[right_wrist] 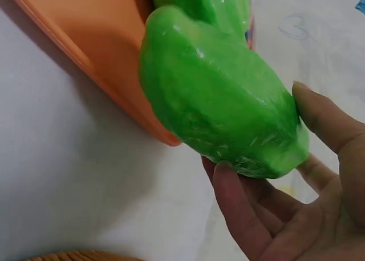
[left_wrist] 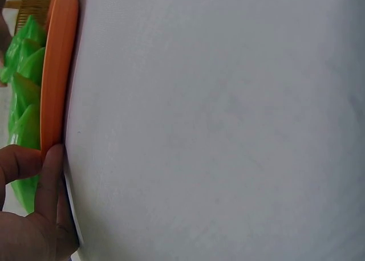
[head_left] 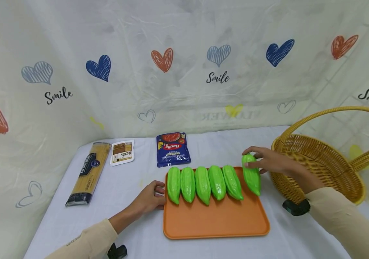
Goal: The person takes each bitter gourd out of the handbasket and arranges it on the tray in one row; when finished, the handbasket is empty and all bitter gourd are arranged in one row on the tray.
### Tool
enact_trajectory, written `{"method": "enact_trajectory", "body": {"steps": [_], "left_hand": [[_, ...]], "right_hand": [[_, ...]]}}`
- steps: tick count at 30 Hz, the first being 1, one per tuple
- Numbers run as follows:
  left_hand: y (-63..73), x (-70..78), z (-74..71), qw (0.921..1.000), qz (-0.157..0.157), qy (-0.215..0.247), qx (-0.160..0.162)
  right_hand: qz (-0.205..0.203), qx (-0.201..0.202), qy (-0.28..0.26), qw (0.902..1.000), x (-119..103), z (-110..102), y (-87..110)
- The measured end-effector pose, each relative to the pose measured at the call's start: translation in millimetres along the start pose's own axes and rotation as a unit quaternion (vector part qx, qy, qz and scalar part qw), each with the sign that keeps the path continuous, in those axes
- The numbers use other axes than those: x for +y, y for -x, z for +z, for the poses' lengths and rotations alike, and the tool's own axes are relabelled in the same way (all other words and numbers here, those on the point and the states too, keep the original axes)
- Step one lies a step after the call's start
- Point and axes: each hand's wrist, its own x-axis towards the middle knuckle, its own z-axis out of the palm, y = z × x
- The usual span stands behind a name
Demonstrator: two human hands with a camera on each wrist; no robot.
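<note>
An orange tray [head_left: 217, 221] lies on the white cloth with a row of several glossy green ridged fruits [head_left: 203, 185] along its far side, tips toward me. At the tray's left rim, my left hand [head_left: 150, 197] pinches the edge between thumb and fingers; the left wrist view shows the fingers against the outer wall [left_wrist: 54, 84]. Over the tray's far right corner, my right hand [head_left: 267, 160] grips one more green ridged fruit [right_wrist: 217, 96] by its blunt end. That fruit hangs tilted, its pointed end directed toward me and overlapping the tray's right rim.
On the right stands a yellow wicker basket [head_left: 320, 153] with a tall handle, close to my right forearm. A blue Barilla pouch [head_left: 173, 150] lies behind the tray. Farther left are a small white-and-brown packet [head_left: 122, 152] and a pack of spaghetti [head_left: 89, 174]. A printed curtain [head_left: 184, 90] hangs behind.
</note>
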Motion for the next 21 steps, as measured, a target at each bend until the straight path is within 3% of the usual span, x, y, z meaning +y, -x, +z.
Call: {"method": "enact_trajectory", "body": {"steps": [7, 21], "left_hand": [[0.5, -0.3, -0.1, 1.0000, -0.003, 0.001, 0.002], [-0.7, -0.6, 0.5, 1.0000, -0.002, -0.004, 0.003]], "right_hand": [[0.015, -0.031, 0.012, 0.9993, 1, 8, -11.4], [0.031, -0.038, 0.011, 0.9987, 5, 15, -18.6]]}}
